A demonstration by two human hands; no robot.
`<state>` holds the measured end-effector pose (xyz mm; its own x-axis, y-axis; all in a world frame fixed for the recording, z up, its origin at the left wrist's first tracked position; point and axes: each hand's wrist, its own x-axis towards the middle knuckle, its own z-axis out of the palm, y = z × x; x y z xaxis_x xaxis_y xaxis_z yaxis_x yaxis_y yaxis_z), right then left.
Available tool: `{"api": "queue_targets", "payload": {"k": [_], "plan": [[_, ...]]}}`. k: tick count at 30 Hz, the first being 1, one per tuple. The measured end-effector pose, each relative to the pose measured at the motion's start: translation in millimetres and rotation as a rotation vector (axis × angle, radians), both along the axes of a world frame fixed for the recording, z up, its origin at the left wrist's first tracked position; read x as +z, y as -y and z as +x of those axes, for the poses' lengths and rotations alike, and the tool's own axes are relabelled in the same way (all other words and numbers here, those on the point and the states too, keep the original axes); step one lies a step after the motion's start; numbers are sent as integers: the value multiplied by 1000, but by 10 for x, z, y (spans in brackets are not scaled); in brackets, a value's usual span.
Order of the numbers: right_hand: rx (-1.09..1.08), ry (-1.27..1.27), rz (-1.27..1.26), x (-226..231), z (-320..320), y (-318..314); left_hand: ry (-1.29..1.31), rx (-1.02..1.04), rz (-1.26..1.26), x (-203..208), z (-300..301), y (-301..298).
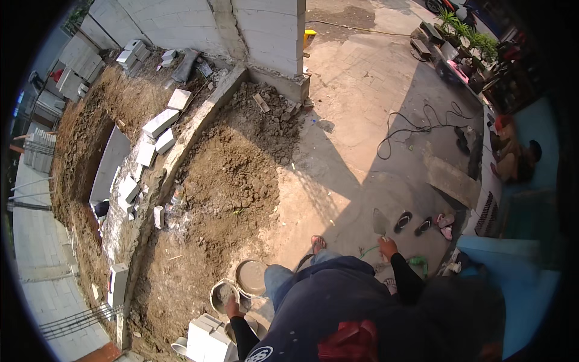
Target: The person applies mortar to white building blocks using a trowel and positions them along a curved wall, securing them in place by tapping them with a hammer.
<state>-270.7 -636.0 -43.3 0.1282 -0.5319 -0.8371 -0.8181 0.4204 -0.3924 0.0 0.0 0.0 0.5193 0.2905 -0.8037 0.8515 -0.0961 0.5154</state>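
Observation:
My right hand is closed around the handle of a trowel, its pointed grey blade directed away from me over the concrete. On the other side of my body, my left hand grips the near rim of a small bucket. Grey mortar shows inside that bucket. Just beyond it stands a wider round tub filled with smooth grey mix. Part of another round container shows beside my left forearm, mostly hidden.
White blocks are stacked at lower left; more white blocks lie along a low concrete footing. Loose soil fills the middle left. Black sandals, a dark cable and a green hose lie right. Someone sits at far right.

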Motion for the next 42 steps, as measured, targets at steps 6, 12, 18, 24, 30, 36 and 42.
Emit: {"api": "queue_targets", "payload": {"k": [6, 12, 18, 24, 30, 36, 42], "plan": [[-277, -40, -69, -77, -793, 728, 80, -187, 52, -244, 700, 1167], [-441, -32, 122, -13, -483, 604, -137, -165, 228, -474, 1523, 1139], [-686, -88, 162, 168, 349, 781, -214, -471, 201, -833, 3438, 3033], [-916, 10, 130, 65, 888, 1112, 384, -862, -106, 44, 5084, 6705], [-568, -85, 184, -369, 1283, 1960, 570, -969, -195, 313, 5718, 8330], [-586, -90, 139, -531, 1713, 3971, -49, -1078, 291, -1315, 5275, 8253], [-728, 127, 30, -491, 2227, 6758, -325, -1418, 599, -1737, 4520, 8400]]}}
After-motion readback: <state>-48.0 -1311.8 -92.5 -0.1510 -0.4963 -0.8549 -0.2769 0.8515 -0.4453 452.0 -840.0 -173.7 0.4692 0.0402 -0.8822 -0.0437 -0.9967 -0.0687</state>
